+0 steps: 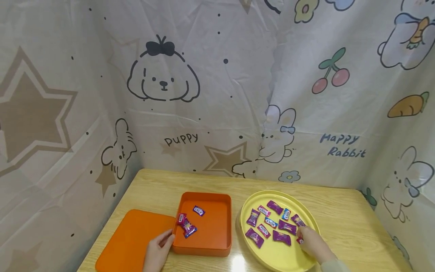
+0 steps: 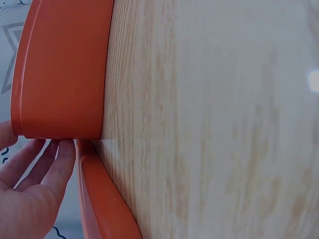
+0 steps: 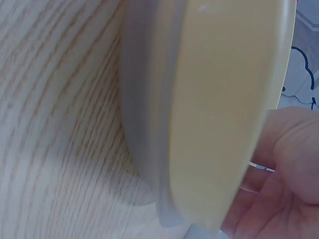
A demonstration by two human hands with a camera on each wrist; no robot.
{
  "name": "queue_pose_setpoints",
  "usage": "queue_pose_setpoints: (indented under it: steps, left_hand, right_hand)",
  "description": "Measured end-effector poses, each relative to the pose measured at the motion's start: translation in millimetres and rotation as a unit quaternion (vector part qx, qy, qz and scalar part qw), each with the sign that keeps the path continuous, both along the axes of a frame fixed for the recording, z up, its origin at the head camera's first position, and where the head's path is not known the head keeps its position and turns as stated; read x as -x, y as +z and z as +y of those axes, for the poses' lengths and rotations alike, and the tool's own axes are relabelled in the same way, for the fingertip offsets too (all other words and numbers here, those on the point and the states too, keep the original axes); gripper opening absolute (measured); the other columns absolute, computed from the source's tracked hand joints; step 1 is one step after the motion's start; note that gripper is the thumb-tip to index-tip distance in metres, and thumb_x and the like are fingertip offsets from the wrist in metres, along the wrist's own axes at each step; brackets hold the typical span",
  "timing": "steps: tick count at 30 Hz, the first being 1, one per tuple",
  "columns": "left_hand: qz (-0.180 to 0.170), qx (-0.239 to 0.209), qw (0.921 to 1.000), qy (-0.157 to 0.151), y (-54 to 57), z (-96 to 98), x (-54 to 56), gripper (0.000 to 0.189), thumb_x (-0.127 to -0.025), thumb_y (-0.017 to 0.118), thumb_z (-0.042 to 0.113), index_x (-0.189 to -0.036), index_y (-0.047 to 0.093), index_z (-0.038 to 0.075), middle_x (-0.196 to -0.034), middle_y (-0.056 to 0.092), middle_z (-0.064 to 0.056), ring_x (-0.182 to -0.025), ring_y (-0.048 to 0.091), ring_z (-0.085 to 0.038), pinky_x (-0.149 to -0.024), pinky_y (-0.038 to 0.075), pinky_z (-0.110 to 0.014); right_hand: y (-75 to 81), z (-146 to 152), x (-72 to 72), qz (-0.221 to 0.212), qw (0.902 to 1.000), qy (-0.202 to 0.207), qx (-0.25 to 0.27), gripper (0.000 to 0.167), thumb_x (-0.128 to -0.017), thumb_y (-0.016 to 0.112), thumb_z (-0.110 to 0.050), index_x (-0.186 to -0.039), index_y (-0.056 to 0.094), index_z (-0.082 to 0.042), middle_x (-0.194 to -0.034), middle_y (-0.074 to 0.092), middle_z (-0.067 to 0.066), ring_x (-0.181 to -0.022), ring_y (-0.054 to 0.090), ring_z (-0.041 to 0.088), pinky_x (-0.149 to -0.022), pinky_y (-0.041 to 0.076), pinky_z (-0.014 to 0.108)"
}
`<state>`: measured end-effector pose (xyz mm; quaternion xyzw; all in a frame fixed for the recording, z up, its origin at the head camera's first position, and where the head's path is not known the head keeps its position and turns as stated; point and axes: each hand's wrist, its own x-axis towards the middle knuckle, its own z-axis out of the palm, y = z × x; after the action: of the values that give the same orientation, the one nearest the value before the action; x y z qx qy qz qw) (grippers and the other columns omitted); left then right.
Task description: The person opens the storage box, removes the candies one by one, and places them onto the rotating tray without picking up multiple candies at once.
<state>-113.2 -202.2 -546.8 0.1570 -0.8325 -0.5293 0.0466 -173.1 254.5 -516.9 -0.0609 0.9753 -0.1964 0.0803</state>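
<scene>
My left hand (image 1: 158, 251) touches the left wall of an open orange box (image 1: 202, 250) with its fingertips. In the left wrist view, its fairly straight fingers (image 2: 59, 172) meet the outside of the box and the thumb lies close to the rim. Several wrapped candies lie inside the box, among them a small purple one (image 1: 198, 210). My right hand (image 1: 314, 243) reaches over the right side of a round yellow tray (image 1: 248, 202) and pinches a red-wrapped candy (image 1: 300, 240), mostly hidden by the fingers. In the right wrist view, the tray wall covers part of this hand.
Several purple, pink and blue wrapped candies, such as a purple one (image 1: 281, 237), are spread over the tray. A flat orange lid (image 1: 136, 230) lies left of the box on the wooden table (image 1: 353, 226). A printed cloth (image 1: 217, 94) hangs behind and at both sides.
</scene>
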Motion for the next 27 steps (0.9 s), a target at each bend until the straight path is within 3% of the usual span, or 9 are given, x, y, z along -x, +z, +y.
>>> queue_pose_setpoints:
  steps: [6,11,17,21,27]
  left_hand:
    - [-0.001,-0.005,1.0000,0.000,-0.5,-0.8,0.2,0.041,-0.091,0.057,0.023,-0.118,0.057,-0.007,-0.118,0.057,-0.024,-0.106,0.057,-0.034,-0.086,0.050,-0.040]
    - [0.003,-0.009,1.0000,0.000,-1.9,-1.4,0.6,0.039,-0.091,0.057,0.021,-0.118,0.057,-0.007,-0.117,0.058,-0.024,-0.105,0.058,-0.033,-0.084,0.050,-0.039]
    - [0.008,-0.006,0.9999,0.002,-2.6,-1.5,0.3,0.038,-0.091,0.057,0.021,-0.117,0.058,-0.007,-0.116,0.058,-0.024,-0.105,0.059,-0.033,-0.084,0.051,-0.038]
    - [0.008,-0.009,0.9999,0.004,-2.0,-1.1,0.0,0.039,-0.091,0.057,0.022,-0.117,0.058,-0.007,-0.117,0.058,-0.024,-0.105,0.058,-0.033,-0.084,0.051,-0.038]
    - [0.009,-0.011,0.9999,0.004,-1.4,0.3,0.1,0.038,-0.091,0.058,0.020,-0.117,0.058,-0.007,-0.116,0.058,-0.024,-0.103,0.059,-0.032,-0.084,0.051,-0.037]
  right_hand:
    - [3.9,0.2,2.2,-0.028,0.9996,-0.004,0.003,0.017,-0.071,0.066,0.007,-0.083,0.059,-0.003,-0.072,0.052,0.004,-0.066,0.050,0.017,-0.059,0.047,0.031]
    - [17.9,-4.1,8.1,-0.019,0.9997,-0.008,-0.014,0.025,-0.072,0.070,0.000,-0.094,0.060,0.002,-0.084,0.058,0.009,-0.079,0.058,0.026,-0.072,0.052,0.042]
    - [42.5,-24.1,19.7,0.039,0.9991,0.014,-0.010,0.047,-0.077,0.069,-0.009,-0.118,0.052,0.004,-0.108,0.055,0.023,-0.091,0.058,0.036,-0.077,0.050,0.050]
    - [55.0,-44.2,29.4,0.083,0.9950,0.052,-0.017,0.059,-0.081,0.068,-0.019,-0.130,0.043,0.004,-0.123,0.048,0.029,-0.104,0.052,0.044,-0.086,0.046,0.055]
    - [64.8,-82.4,44.5,0.107,0.9899,0.092,0.006,0.063,-0.082,0.068,-0.025,-0.135,0.041,-0.004,-0.130,0.044,0.026,-0.113,0.046,0.045,-0.089,0.043,0.056]
